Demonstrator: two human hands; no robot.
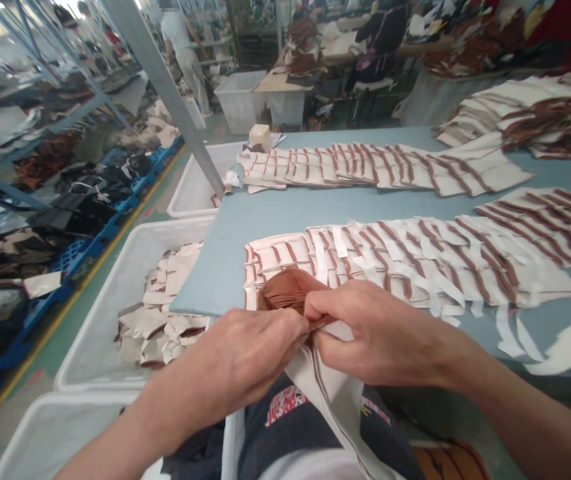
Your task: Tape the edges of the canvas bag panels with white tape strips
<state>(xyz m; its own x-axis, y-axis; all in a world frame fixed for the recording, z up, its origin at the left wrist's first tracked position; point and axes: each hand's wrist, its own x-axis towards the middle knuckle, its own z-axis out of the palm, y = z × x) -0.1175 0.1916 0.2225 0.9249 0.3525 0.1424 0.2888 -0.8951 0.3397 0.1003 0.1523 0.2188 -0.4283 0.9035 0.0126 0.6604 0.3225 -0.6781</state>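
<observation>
Both of my hands meet at the near edge of the blue-topped table, closed on one brown and cream fabric piece (292, 287). My left hand (255, 350) pinches it from the left, and my right hand (365, 327) grips it from the right, fingertips almost touching. Gathered brown cloth bunches above the fingers, while a cream strip hangs down over my lap. Just beyond lies a row of overlapping cream pieces (285, 250) with brown edges. Loose white strips (432, 283) lie across that row. What sits between the fingertips is partly hidden.
A second row of cream and brown pieces (365, 167) lies farther back on the table (265, 208). White bins (100, 320) holding fabric stand at the left, beside a metal post (170, 87). Blue pallets with dark bundles (90, 200) line the aisle. People work in the background.
</observation>
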